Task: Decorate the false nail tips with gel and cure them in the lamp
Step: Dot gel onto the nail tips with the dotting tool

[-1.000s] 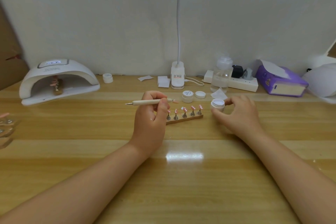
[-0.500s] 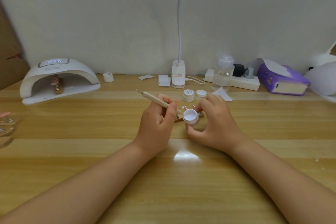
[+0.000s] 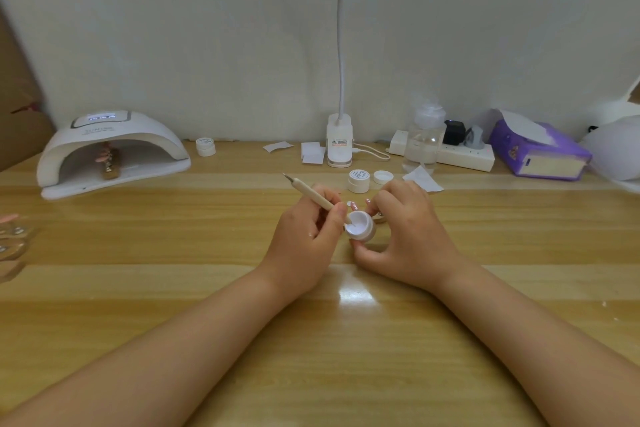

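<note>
right hand (image 3: 412,236) fingers clamp gel pot (image 3: 362,226) | left hand (image 3: 304,236) fingers pinch dotting tool (image 3: 311,196), tip at pot's 9 o'clock rim

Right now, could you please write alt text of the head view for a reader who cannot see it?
Over a wooden table, the left hand dips a dotting pen into a small open gel pot gripped by the right hand. A white nail lamp stands far left with nail tips inside.

Pale wall (image 3: 207,28) behind wooden desk (image 3: 138,288); clip-on desk lamp (image 3: 341,45) lit overhead.
</note>
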Demonstrator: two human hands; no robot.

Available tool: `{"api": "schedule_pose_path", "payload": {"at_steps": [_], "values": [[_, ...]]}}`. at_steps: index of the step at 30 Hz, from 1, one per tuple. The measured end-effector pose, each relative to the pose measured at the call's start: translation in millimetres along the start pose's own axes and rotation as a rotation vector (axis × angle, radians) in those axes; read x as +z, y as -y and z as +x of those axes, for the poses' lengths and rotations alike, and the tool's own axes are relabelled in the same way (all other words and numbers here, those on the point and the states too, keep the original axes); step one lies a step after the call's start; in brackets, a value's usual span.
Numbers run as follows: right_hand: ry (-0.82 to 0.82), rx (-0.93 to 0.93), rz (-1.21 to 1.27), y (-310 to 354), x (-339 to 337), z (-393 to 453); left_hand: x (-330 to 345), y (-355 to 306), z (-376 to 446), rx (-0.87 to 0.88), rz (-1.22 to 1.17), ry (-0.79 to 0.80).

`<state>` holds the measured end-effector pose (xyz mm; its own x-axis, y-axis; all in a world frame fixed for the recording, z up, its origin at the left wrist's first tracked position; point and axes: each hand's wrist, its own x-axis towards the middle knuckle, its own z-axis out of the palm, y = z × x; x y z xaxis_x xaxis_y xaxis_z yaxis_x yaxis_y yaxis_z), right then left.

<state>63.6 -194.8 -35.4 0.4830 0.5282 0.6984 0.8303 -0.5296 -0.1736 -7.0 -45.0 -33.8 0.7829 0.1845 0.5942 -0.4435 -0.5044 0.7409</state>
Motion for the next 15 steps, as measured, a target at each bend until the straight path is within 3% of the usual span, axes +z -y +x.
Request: {"api": "schedule_pose_path", "payload": {"at_steps": [15], "values": [[-0.002,0.009,0.003,-1.2,1.5,0.3,0.2,1.7,0.7,0.008,0.018,0.04]]}}
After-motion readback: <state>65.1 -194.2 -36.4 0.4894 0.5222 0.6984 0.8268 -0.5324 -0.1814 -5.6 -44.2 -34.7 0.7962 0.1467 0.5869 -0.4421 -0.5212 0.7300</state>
